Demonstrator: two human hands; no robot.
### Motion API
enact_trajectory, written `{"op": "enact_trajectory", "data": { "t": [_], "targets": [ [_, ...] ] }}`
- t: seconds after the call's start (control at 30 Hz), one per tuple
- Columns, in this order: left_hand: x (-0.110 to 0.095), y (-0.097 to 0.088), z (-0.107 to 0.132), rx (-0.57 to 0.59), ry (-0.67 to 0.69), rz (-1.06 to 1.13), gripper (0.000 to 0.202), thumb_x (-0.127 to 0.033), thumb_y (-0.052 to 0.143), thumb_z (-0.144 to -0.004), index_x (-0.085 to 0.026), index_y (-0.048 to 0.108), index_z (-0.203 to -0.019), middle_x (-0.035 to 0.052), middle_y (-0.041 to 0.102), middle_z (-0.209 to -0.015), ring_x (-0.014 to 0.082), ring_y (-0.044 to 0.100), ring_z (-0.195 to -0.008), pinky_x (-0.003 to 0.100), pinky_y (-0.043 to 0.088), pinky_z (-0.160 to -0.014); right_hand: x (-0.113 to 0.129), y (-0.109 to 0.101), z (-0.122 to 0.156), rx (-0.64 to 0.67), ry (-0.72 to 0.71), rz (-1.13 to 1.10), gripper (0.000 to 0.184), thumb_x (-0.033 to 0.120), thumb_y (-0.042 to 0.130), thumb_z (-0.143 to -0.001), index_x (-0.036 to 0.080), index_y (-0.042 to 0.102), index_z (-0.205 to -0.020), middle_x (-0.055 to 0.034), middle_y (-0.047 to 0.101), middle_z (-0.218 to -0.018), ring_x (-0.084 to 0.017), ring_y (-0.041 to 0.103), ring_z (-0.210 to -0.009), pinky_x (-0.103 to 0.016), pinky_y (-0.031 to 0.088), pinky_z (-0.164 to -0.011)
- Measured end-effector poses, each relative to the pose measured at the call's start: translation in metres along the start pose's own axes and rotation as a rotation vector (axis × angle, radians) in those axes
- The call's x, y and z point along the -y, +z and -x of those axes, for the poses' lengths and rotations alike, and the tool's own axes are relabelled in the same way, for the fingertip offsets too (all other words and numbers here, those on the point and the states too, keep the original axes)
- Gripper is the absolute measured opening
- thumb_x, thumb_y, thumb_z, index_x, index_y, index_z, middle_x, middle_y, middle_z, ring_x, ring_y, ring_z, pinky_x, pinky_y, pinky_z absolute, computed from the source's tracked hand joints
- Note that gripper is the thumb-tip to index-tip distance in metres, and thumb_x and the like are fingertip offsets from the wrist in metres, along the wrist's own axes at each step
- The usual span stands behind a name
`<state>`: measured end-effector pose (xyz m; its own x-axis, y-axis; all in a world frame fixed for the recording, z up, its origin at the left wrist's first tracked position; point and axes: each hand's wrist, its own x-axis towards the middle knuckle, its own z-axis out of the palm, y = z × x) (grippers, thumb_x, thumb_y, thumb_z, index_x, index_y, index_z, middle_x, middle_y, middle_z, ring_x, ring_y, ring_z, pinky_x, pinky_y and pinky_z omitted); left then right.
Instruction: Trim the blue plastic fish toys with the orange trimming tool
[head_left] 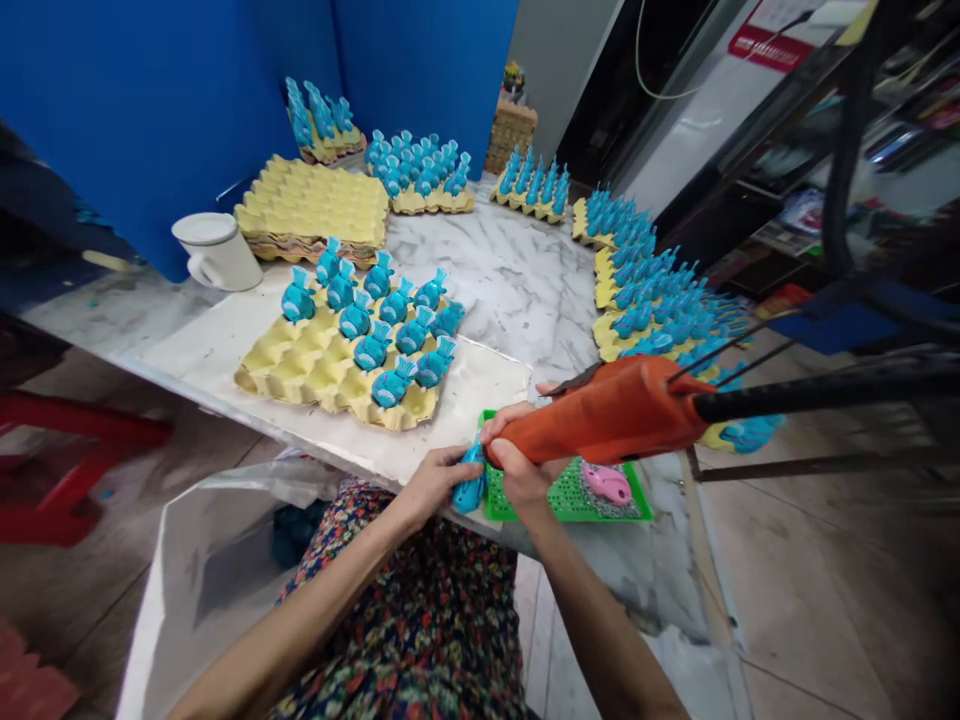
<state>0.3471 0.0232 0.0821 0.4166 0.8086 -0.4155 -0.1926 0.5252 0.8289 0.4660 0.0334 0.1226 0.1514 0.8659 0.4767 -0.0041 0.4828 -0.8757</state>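
Observation:
My left hand (431, 485) is closed around a blue fish-shaped toy (469, 482) near the table's front edge. Wrapped in my right hand (521, 470) is an orange electric screwdriver (607, 415), its tip end pointing down-left at the toy; my fingers hide where the two meet. Beneath both lies a green basket (566, 500) with small silvery screws and a pink plastic piece (607, 483). Left of my hands, a yellow egg tray (300, 360) holds several similar blue toys (373, 345) standing upright, and some of its cups are bare.
A stack of yellow trays (315, 205) stands at the back left beside a white lidded mug (217, 250). Trays of blue toys (420, 165) line the back and right edges (637, 270). A white bag (217, 540) hangs open at my left; a red stool (75, 460) is beyond it.

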Motion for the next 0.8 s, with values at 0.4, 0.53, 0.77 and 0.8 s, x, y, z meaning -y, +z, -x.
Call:
{"op": "enact_trajectory", "data": {
  "t": [0.4, 0.53, 0.77, 0.8],
  "targets": [
    [-0.012, -0.015, -0.001, 0.116, -0.056, -0.089, 0.036, -0.049, 0.075, -0.065, -0.014, 0.072, -0.075, -0.0003, 0.059, -0.063, 0.0114, 0.045, -0.055, 0.023, 0.031, -0.052, 0.004, -0.001, -0.008, 0.126, 0.031, -0.076, 0.01, 0.03, 0.065, -0.072, 0.022, 0.059, -0.074, 0.0015, 0.058, -0.066, -0.016, 0.054, -0.055, -0.033, 0.048, -0.054],
    [-0.018, -0.025, 0.003, 0.168, -0.174, -0.12, 0.034, -0.047, 0.077, -0.065, -0.014, 0.071, -0.07, 0.0002, 0.059, -0.059, 0.0119, 0.045, -0.052, 0.024, 0.03, -0.049, 0.022, -0.009, -0.017, 0.159, 0.05, -0.222, 0.012, 0.025, 0.065, -0.072, 0.023, 0.062, -0.084, 0.0035, 0.062, -0.069, -0.014, 0.055, -0.052, -0.03, 0.045, -0.049],
    [-0.015, -0.016, 0.0, 0.102, -0.098, 0.16, 0.047, -0.046, 0.084, -0.064, -0.015, 0.066, -0.096, 0.001, 0.064, -0.077, 0.0141, 0.061, -0.064, 0.024, 0.045, -0.056, 0.001, -0.027, -0.024, -0.085, 0.065, 0.045, 0.008, 0.025, 0.068, -0.066, 0.02, 0.062, -0.067, 0.0027, 0.06, -0.059, -0.014, 0.051, -0.048, -0.029, 0.044, -0.049],
    [-0.015, -0.015, -0.002, 0.094, -0.099, 0.178, 0.049, -0.045, 0.085, -0.063, -0.015, 0.064, -0.096, 0.001, 0.064, -0.077, 0.0143, 0.061, -0.063, 0.024, 0.045, -0.053, -0.004, -0.029, -0.023, -0.1, 0.066, 0.051, 0.007, 0.025, 0.068, -0.066, 0.02, 0.062, -0.067, 0.0027, 0.059, -0.058, -0.014, 0.051, -0.048, -0.029, 0.043, -0.049]
  ]
}}
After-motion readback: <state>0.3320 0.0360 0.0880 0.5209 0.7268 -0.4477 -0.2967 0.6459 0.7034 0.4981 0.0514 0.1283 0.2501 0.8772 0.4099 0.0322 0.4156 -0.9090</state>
